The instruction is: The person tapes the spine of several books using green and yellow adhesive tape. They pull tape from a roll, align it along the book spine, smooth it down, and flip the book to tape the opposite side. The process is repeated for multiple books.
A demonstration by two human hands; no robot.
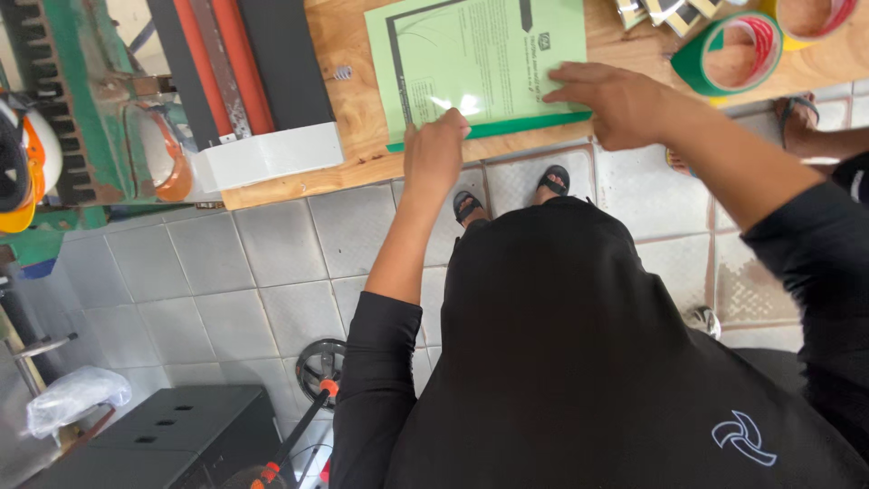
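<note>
Green sheet (471, 63) lies flat on the wooden worktop (348, 72), its near edge close to the worktop's front edge. A darker green strip shows along the sheet's bottom edge. The sheet looks glossy; light glints near its lower middle.

Left hand (434, 149) sits at the sheet's lower left part, fingers curled into a loose fist, knuckles pressing on the sheet near the front edge. Whether it pinches the sheet's edge, cannot tell.

Right hand (606, 100) lies palm down at the sheet's lower right corner, fingers spread flat and pointing left across the sheet. Open, holding nothing, only pressing.

Green tape roll (729, 52) rests on the worktop to the right of the sheet, well apart from both hands. A yellow-and-red roll (815, 18) sits behind it at the far right edge.

Left of the sheet, a machine with red and black rollers (226, 63) and a white end block (272, 154) overhangs the worktop's front left corner.

Grey tiled floor (226, 281) below. Person wears black sleeves and sandals.
</note>
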